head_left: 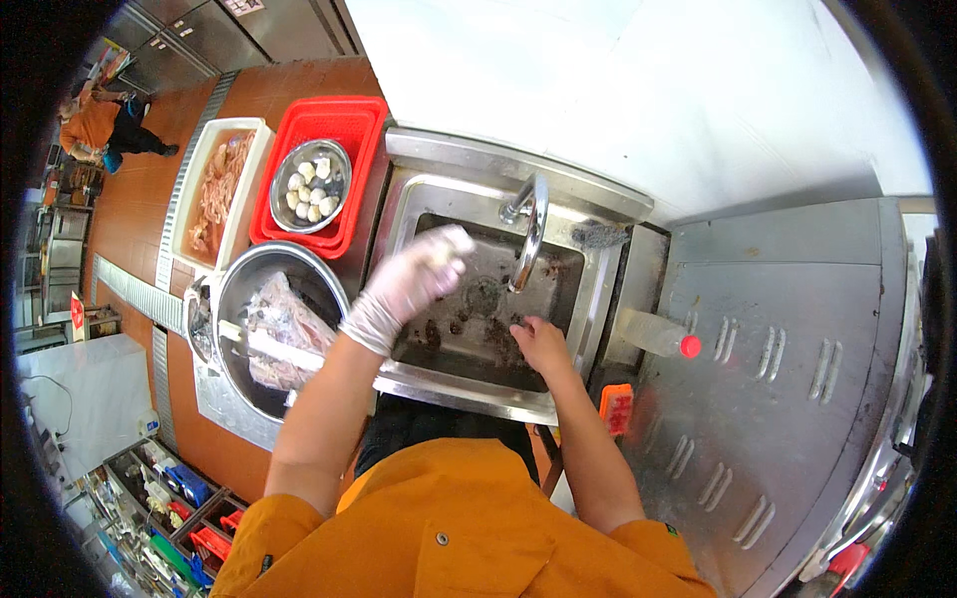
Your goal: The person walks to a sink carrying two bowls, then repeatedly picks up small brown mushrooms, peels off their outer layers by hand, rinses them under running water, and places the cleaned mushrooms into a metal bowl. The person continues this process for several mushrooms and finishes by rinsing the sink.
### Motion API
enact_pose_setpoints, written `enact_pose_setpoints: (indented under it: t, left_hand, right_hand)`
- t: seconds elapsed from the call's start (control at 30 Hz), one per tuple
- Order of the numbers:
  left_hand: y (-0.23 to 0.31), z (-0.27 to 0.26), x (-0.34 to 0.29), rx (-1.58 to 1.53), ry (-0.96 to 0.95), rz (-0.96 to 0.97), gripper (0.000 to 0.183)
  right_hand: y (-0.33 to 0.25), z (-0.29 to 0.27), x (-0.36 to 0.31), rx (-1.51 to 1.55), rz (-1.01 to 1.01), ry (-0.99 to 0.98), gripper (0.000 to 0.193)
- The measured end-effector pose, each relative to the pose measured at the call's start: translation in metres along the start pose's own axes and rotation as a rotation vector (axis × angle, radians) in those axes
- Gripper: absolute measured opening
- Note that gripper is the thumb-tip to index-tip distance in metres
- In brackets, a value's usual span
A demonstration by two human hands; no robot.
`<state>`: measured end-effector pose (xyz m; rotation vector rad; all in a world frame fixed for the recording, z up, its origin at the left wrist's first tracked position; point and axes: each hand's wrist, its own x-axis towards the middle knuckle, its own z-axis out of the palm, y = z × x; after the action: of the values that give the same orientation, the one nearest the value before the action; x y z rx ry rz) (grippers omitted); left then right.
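Over the left part of the metal sink (498, 392), my left hand (414, 279) wears a clear glove. Its fingers are closed round a pale rounded lump (458, 239); the exact kind is not clear. My right hand (543, 346) is bare and low in the sink's right side, near the curved tap (536, 234). Those fingers are curled, and whatever they may hold is hidden. Dark bits (429, 337) lie scattered on the sink floor. To the left, a steel bowl (340, 159) with several similar whitish lumps (313, 191) rests in a red basket (364, 120).
A large steel basin (231, 289) holds fish-like pieces (284, 329). Behind it stands a white tub (261, 140) of pinkish strips. Right of the sink are a red-capped bottle (653, 333), an orange brush (616, 409) and a metal cabinet (768, 299). Another person (100, 120) works far left.
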<state>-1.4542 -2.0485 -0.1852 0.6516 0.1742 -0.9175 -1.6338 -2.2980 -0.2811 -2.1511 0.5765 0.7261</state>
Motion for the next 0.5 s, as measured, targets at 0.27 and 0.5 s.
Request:
enact_pose_setpoints:
  t: [0.27,0.5]
  left_hand:
    - [0.145,-0.033,-0.017,1.59,0.705,0.54,0.042]
    - [0.058,0.003,-0.034,1.59,0.613,0.727,0.036]
  right_hand:
    - [-0.037,0.105,0.051,-0.271,-0.452,-0.11,0.039]
    - [-0.032,0.21,0.112,-0.512,-0.293,-0.337,0.048]
